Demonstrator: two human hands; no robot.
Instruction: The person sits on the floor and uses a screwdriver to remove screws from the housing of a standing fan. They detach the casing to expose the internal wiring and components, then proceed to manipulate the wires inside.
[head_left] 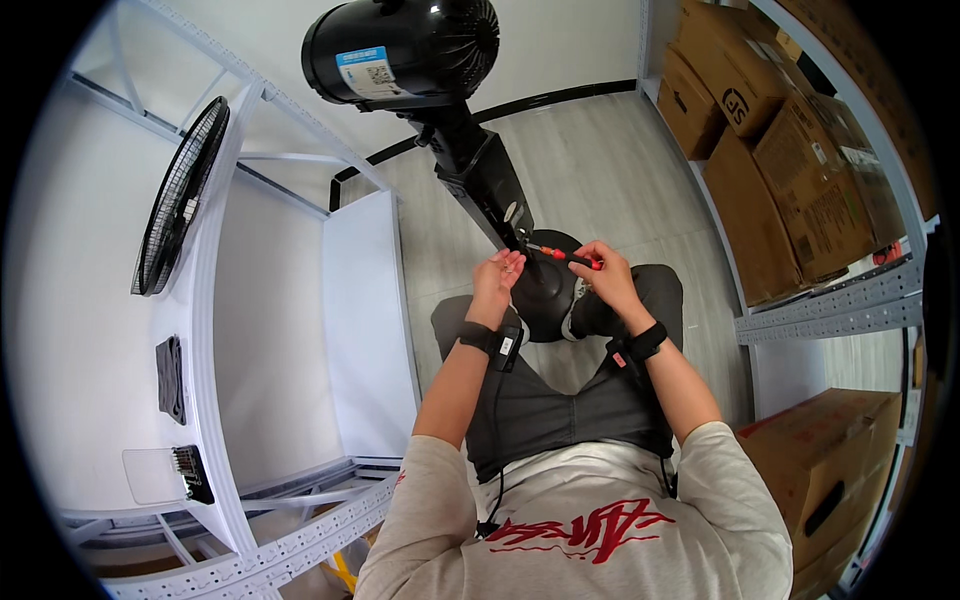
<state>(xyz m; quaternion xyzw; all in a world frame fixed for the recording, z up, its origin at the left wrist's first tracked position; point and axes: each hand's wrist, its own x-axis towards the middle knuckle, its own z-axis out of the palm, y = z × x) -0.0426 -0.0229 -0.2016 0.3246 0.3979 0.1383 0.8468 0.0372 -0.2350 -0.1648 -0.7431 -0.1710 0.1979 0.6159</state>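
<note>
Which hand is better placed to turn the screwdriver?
Right hand, likely: its grip is on the red-and-black screwdriver, which points toward the black pedestal fan's column. The left hand is by the column's lower end, off the handle.

A black fan body [390, 55] is seen raised on a post [490, 190] above a round dark base [545, 318]. Just beside the lower post, a red-and-black screwdriver [583, 263] is held in the grip of the right hand [610, 277]. The left hand [494, 282] is placed near the post's foot, fingers bent. Left of the fan, a black wire grille [178, 215] is supported on a white shelf [202, 400]; to its right, cardboard boxes [765, 190] are stacked.
</note>
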